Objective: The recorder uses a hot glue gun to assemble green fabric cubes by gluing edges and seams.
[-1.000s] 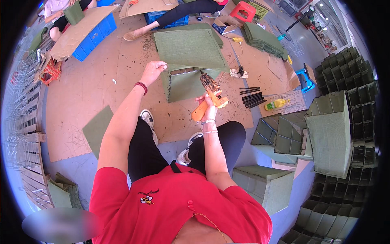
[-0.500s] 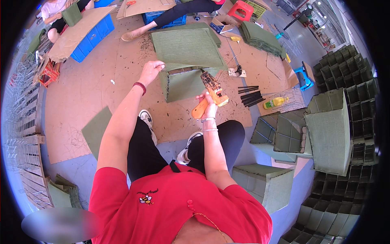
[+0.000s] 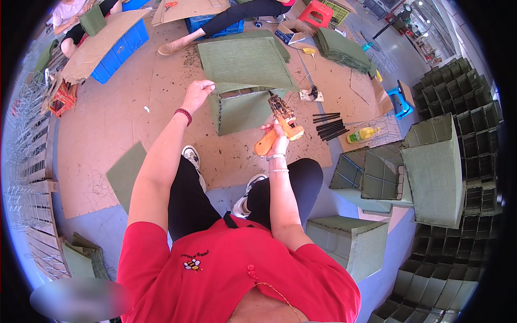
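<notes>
My left hand [image 3: 198,95] is closed in a pinch at the near left corner of a green fabric sheet [image 3: 242,63]. That sheet lies over a green fabric-covered box [image 3: 242,116], whose near side hangs below the sheet's edge. An orange hot glue gun [image 3: 265,144] with a charred, dark-stained front is gripped in my right hand [image 3: 279,141]. Its nozzle points away from me, close to the gap between sheet and box; whether it touches cannot be told.
Black glue sticks [image 3: 331,128], a yellow-green bottle [image 3: 362,134] and a power strip [image 3: 311,96] lie to the right. Green boxes [image 3: 435,167] are stacked beyond. Fabric sheets [image 3: 344,51] are piled at the back. People sit near blue crates [image 3: 119,51] at the far side.
The glue gun's nozzle has shifted slightly right along the box's edge. My left hand stays at the sheet's corner. The whole view has moved a little.
</notes>
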Demonstrator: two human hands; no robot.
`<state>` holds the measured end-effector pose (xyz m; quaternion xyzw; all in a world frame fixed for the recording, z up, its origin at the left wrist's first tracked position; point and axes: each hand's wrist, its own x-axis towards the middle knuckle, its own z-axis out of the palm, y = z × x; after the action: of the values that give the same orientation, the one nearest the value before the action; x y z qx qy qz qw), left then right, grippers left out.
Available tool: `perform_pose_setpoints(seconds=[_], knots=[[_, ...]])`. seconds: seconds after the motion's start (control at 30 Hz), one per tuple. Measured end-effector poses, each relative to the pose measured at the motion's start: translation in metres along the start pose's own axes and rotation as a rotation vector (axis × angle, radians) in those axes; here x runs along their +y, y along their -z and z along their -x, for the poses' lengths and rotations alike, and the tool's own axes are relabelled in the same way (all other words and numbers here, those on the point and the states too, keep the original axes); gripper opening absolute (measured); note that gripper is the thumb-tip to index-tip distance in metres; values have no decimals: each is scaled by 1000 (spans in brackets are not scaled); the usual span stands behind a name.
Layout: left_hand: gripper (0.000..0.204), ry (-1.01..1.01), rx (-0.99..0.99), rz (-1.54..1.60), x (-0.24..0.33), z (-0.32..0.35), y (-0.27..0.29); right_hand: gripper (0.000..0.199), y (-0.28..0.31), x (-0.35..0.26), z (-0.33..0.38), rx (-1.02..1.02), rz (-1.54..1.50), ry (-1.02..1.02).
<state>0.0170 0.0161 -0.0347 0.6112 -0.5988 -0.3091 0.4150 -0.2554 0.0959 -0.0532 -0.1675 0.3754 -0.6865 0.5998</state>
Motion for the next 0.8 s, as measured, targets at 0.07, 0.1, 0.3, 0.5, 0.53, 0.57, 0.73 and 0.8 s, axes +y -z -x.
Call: perform_pose_setpoints(seconds=[0.07,0.1,0.3,0.5,0.53,0.57,0.73,0.8], knots=[[20,29,-9,-7,-1,-2,0,14,2,0,-2,-3,1,0],[20,23,-5,-10,-1,-2,-1,14,3,1,-3,-10,-1,6],[20,25,5,6,-7,-4,-3,16,4,-3,-10,-10,15,19],[19,30,6,-8,-6,-7,-3,18,9,-3,-17,12,12,40],[19,35,8,7,-7,-7,-3,19,8,-3,-17,12,10,31],[19,36,9,8,-8,-7,-3,19,7,-4,-15,10,11,31],[18,35,23,35,-9,-7,-4,18,8,-6,-14,-8,24,49],[18,47,36,56,-11,-6,-5,17,11,-5,-14,2,30,38]])
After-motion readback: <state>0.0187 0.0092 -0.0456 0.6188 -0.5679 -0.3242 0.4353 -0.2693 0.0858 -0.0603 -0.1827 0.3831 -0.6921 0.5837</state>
